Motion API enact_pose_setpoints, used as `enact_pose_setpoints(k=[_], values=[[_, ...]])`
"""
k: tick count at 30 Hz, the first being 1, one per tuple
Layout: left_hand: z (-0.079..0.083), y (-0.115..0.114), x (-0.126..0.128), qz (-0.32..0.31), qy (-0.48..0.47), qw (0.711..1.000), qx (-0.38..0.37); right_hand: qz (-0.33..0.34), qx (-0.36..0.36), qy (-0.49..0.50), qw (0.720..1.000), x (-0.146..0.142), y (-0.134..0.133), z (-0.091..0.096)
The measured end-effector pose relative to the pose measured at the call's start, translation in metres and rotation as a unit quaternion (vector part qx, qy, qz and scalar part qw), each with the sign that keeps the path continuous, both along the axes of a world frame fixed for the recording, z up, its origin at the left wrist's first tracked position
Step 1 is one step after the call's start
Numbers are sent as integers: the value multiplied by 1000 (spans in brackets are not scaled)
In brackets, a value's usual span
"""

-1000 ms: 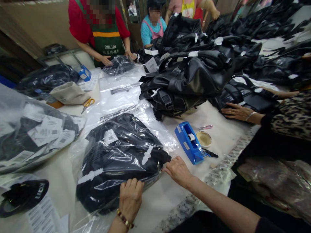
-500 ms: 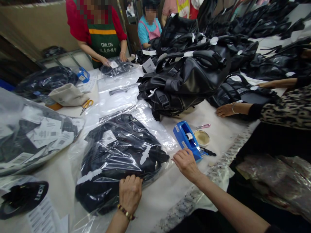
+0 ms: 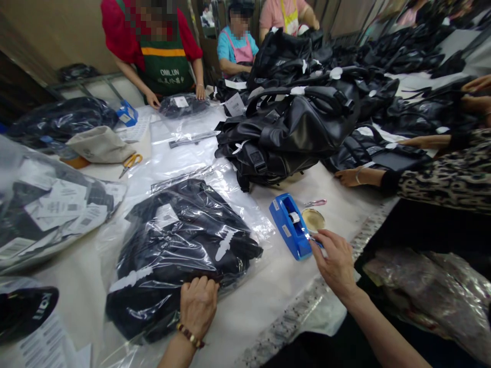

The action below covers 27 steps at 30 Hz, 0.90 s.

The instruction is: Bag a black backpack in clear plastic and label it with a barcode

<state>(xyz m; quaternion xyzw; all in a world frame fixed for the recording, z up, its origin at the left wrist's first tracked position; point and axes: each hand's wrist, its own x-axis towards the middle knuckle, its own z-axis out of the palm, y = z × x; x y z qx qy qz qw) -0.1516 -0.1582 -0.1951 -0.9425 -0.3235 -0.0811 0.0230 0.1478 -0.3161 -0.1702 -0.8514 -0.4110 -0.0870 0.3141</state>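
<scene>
1. Nearest, the left hand (image 3: 199,304), with a beaded bracelet (image 3: 190,336) at the wrist, rests knuckles up on the near edge of the plastic-wrapped black bag (image 3: 180,245). Its fingers curl down together; I cannot tell whether they pinch the plastic or only press on it.
2. The wrapped bag lies flat on the white table (image 3: 238,322), in front of the person and left of the right hand (image 3: 333,258).
3. That right hand is at the near end of the blue tape dispenser (image 3: 286,220). Thumb and forefinger are close together there, but whether they are clamped on tape is too small to tell.
4. Just beside the dispenser are a round shallow dish (image 3: 313,220) and a pink-handled tool (image 3: 317,203).
5. Farther off on the left, orange-handled scissors (image 3: 132,162) lie near a beige cloth pouch (image 3: 99,145).
6. Beyond the dispenser, black bags (image 3: 291,133) are piled up; to their right reaches a co-worker's leopard-print sleeve (image 3: 448,166).
7. Across the table, a person in a green apron (image 3: 164,71) has both hands by a smaller wrapped bundle (image 3: 184,106).
</scene>
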Motion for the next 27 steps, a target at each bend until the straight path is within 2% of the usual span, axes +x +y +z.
enact_pose_setpoints(k=[2, 4, 11, 15, 18, 20, 23, 25, 27], values=[[0, 0, 0, -9, -11, 1000, 5, -57, -13, 137, 989, 15, -7, -3], [0, 1, -1, -19, -21, 1000, 12, -67, -32, 231, 970, 25, -10, -8], [1, 2, 0, -34, -28, 998, 33, -80, -36, 360, 929, 30, 6, -20], [2, 1, 1, -36, -27, 998, 40, -95, 4, 430, 898, 31, 18, -28], [2, 2, 0, -40, -26, 998, 43, -115, 50, 433, 893, 29, 19, -26], [1, 3, 0, -44, -26, 998, 45, -119, 80, 414, 899, 23, 10, -18], [0, 3, -1, -46, -31, 997, 44, -113, 105, 391, 907, 8, -18, -5], [0, 3, -1, -44, -33, 998, 41, -117, 110, 411, 897, -4, -39, -2], [-1, 3, -1, -40, -34, 998, 38, -126, 100, 455, 876, -13, -55, -8]])
